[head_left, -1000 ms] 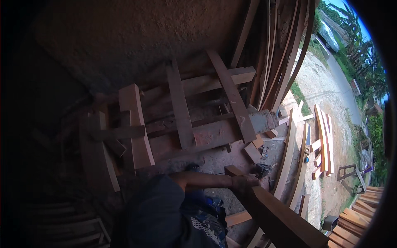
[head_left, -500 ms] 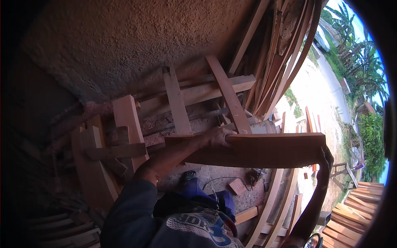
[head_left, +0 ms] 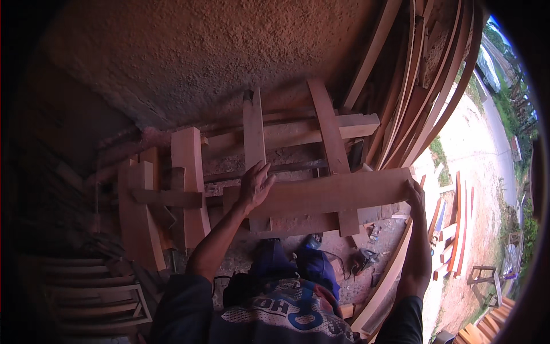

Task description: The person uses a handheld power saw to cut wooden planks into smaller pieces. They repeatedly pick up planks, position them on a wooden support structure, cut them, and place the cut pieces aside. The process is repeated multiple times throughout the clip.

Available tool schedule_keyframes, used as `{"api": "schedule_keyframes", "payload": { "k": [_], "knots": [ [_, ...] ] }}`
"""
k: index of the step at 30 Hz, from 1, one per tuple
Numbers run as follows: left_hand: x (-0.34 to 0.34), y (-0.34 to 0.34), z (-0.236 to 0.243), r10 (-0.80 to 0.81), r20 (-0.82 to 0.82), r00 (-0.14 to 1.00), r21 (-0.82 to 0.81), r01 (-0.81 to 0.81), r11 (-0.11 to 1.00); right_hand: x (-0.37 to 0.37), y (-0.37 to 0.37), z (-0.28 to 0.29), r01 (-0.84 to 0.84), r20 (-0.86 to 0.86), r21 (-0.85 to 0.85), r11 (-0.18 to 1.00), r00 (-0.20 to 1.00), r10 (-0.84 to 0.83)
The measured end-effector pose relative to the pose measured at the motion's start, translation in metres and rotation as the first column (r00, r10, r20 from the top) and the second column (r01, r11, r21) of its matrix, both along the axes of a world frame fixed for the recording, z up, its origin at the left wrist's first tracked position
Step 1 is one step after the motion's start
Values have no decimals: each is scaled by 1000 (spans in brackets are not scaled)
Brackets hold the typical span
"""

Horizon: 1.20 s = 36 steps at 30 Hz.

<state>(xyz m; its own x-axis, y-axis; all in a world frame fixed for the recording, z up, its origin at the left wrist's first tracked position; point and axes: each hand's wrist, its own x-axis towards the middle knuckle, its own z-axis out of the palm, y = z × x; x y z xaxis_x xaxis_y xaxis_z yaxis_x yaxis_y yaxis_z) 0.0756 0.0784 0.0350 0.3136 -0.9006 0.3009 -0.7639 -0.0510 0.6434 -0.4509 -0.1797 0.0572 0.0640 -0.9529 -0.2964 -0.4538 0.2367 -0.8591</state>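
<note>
A wide reddish wooden board (head_left: 332, 192) lies horizontally over the crosspieces of a timber rack, in front of me. My left hand (head_left: 255, 189) is at the board’s left part, fingers apart and slightly bent, their tips reaching past its far edge over a pale upright slat (head_left: 254, 132). My right hand (head_left: 415, 195) grips the board’s right end, fingers wrapped on its edge. Behind the board, a darker slat (head_left: 327, 126) crosses a thick horizontal beam (head_left: 358, 126). Several short planks (head_left: 189, 155) stand at the left of the rack.
Long curved boards (head_left: 424, 86) lean on the rough wall (head_left: 217, 51) at upper right. Slatted frames (head_left: 97, 289) are at lower left. A dark power tool (head_left: 364, 261) with a cord lies on the floor near my feet. More cut lumber (head_left: 458, 223) lies in sunlight outside at right.
The board has swung from diagonal to horizontal and come down over the rack. My left hand has moved left along it, its fingers spreading; my right hand has come into view at the right end.
</note>
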Motion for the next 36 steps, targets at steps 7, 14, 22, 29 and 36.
{"api": "schedule_keyframes", "payload": {
  "k": [7, 14, 22, 29, 36],
  "knots": [
    [22, 166, 10, 552, 220, 804, -229, -508, 831, -10, -31, -125, -68, 57, -283, 957, 995, 87],
    [83, 254, -65, 920, 27, 391, -252, -888, 385, -55, -60, -157, -44, -134, -482, 875, 991, -24],
    [190, 322, -82, 995, -20, 102, 69, -992, 103, 124, 47, -100, -218, -204, -616, 757, 972, 113],
    [205, 290, -57, 977, -66, 201, 169, -963, 209, 265, 180, -71, -402, -75, -367, 839, 912, 404],
    [233, 352, -45, 934, 336, 120, -109, -980, 166, 309, 231, -63, -603, -146, -293, 742, 795, 589]
  ]
}}
